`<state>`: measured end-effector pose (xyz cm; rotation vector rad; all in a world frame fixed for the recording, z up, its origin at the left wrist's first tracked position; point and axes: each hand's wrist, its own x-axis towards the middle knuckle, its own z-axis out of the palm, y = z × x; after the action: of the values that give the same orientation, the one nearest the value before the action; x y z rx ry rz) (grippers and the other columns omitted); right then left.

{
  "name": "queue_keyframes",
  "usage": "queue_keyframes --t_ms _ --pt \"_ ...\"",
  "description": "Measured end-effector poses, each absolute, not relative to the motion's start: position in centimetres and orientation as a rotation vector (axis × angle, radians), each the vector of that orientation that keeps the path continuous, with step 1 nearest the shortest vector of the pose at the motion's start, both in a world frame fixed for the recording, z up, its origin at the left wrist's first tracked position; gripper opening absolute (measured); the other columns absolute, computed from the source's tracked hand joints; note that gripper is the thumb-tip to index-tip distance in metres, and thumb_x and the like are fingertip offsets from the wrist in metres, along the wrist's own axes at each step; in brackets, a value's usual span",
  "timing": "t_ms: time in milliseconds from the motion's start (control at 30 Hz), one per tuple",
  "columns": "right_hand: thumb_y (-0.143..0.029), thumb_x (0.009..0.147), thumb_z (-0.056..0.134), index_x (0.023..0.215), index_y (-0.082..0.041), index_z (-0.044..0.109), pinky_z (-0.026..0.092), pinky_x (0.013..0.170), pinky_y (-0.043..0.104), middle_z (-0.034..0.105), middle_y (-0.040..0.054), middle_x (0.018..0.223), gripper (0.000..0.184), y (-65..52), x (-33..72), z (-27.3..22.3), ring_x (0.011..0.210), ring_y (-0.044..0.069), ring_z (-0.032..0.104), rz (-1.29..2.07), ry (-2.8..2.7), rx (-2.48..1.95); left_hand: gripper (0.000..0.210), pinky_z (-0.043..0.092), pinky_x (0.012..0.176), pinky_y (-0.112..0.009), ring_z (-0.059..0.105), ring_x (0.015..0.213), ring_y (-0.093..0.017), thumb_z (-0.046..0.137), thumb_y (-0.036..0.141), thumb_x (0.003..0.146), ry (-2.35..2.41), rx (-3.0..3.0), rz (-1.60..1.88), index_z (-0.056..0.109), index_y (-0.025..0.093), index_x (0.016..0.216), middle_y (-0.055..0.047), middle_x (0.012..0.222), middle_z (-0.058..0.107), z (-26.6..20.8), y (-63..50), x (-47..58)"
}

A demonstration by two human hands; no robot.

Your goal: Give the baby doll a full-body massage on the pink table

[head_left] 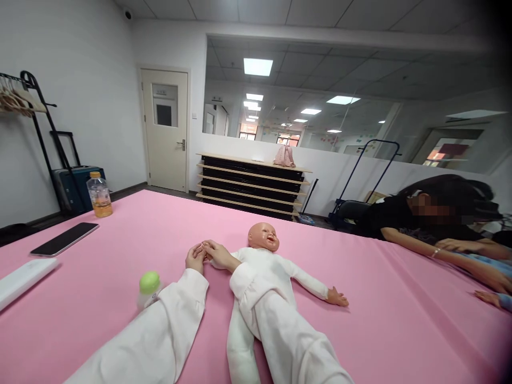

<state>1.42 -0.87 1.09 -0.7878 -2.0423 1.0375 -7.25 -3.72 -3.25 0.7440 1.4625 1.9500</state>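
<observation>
Right sleeve [288,330] crosses doll [276,266]; pink cloth [384,298] spreads to far edge [224,208].

Left hand [196,258] and right hand [221,255] are hiding one hand of the doll [277,273] — grip unclear. Right sleeve [290,333] is mostly covering one leg; bottom edge is cropping the other.

Arms [160,325] are stretched toward the far edge of the table [392,320]; left hand [196,258] and right hand [221,255] are held together, fingers bent.
</observation>
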Motion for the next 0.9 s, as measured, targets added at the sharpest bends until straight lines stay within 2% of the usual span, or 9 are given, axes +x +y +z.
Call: queue_keyframes --t_ms 67,200,300,400,567,700,800,900 --pt "-0.039 0.085 0.043 0.092 -0.017 0.058 0.046 0.059 0.026 0.059 0.0 0.071 0.028 -0.7 1.5 0.9 0.059 0.011 0.054 1.039 -2.006 -0.817 0.014 0.053 0.07 -0.031 0.065 0.081 -0.018 0.053 0.018 0.077 1.461 0.708 1.954 0.056 0.014 0.09 -0.01 0.088 0.065 -3.2 -3.2 -6.3" --pt "-0.035 0.085 0.048 0.101 -0.013 0.054 0.049 0.07 0.032 0.058 0.0041 0.095 0.028 -0.5 1.8 1.0 0.079 0.014 0.057 1.01 -1.95 -0.873 0.017 0.047 0.085 -0.031 0.06 0.095 -0.017 0.049 0.023 0.081 1.462 0.704 1.969 0.057 0.017 0.095 -0.008 0.1 0.064 -2.9 -3.1 -4.3" --pt "-0.034 0.085 0.049 0.105 -0.013 0.053 0.049 0.075 0.035 0.056 0.0045 0.104 0.03 -0.7 2.3 1.3 0.089 0.019 0.056 0.989 -1.936 -0.906 0.02 0.047 0.083 -0.028 0.059 0.094 -0.015 0.052 0.024 0.079 1.442 0.72 1.984 0.054 0.02 0.099 -0.006 0.101 0.062 -2.8 -3.2 -3.7" --pt "-0.033 0.085 0.049 0.106 -0.015 0.053 0.048 0.078 0.036 0.055 0.0048 0.108 0.028 -1.2 2.4 1.4 0.092 0.019 0.055 0.985 -1.946 -0.922 0.017 0.048 0.079 -0.028 0.06 0.088 -0.014 0.051 0.03 0.079 1.456 0.675 2.01 0.05 0.02 0.093 -0.004 0.093 0.061 -3.0 -3.0 -4.0" --pt "-0.033 0.085 0.049 0.107 -0.014 0.052 0.049 0.077 0.036 0.055 0.0054 0.106 0.029 -1.7 1.9 1.2 0.091 0.018 0.056 0.996 -1.982 -0.91 0.011 0.047 0.075 -0.03 0.06 0.078 -0.014 0.045 0.03 0.082 1.499 0.567 2.033 0.047 0.02 0.08 -0.001 0.079 0.059 -3.7 -2.5 -4.7" --pt "-0.037 0.086 0.047 0.1 -0.013 0.055 0.048 0.073 0.033 0.059 0.0043 0.096 0.029 -1.2 1.5 1.1 0.082 0.015 0.058 1.009 -2.005 -0.88 0.011 0.048 0.073 -0.028 0.06 0.08 -0.013 0.048 0.028 0.081 1.478 0.574 2.075 0.048 0.02 0.087 -0.003 0.085 0.059 -3.5 -3.0 -4.2" --pt "-0.04 0.089 0.035 0.087 -0.013 0.059 0.047 0.067 0.028 0.063 0.0037 0.082 0.036 -0.8 1.3 1.1 0.072 0.012 0.058 1.021 -2.025 -0.848 0.018 0.049 0.071 -0.026 0.061 0.078 -0.013 0.054 0.028 0.077 1.476 0.591 2.104 0.047 0.019 0.09 -0.004 0.086 0.059 -3.2 -3.3 -4.0" --pt "-0.039 0.089 0.031 0.085 -0.016 0.061 0.045 0.066 0.025 0.065 0.0034 0.081 0.038 -0.9 1.3 0.8 0.073 0.013 0.059 1.014 -2.047 -0.827 0.016 0.049 0.071 -0.028 0.06 0.076 -0.013 0.054 0.029 0.077 1.518 0.582 2.103 0.045 0.019 0.085 -0.003 0.082 0.058 -3.3 -3.3 -4.3"
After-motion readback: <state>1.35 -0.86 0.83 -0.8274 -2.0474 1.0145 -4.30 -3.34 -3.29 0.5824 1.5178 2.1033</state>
